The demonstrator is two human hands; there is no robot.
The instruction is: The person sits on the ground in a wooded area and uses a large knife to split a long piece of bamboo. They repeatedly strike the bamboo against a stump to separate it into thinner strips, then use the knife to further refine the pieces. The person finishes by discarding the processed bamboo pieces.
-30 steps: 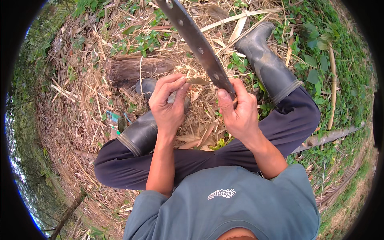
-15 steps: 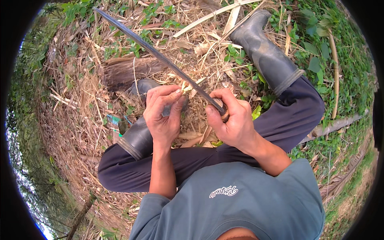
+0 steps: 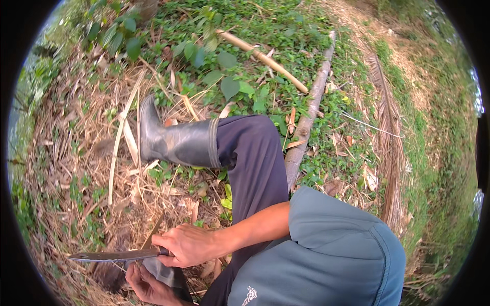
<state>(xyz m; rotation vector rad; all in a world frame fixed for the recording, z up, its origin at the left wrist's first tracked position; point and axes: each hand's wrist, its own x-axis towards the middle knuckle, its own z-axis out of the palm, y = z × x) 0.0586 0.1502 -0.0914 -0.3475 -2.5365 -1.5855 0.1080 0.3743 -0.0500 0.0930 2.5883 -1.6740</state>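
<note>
My right hand is closed round the dark handle of a machete. Its long blade points left and lies almost level, crossing above my left hand. The left fingers are drawn together just below the blade; what they pinch, if anything, is too small to make out. A narrow brown strip slants up beside the right knuckles, and its lower end is hidden behind the blade and hand. Next to my left hand, a dark rubber boot is partly covered by my arms.
My other boot stretches out over dry leaves and straw. Long pale strips lie past its sole. A cut stick, a grey log and a dry palm frond lie among green plants. A dark wood block sits below the blade.
The view has swung to the right, so both hands now appear at the lower left. The blade, which slanted away to the upper left, now lies nearly level in the picture.
</note>
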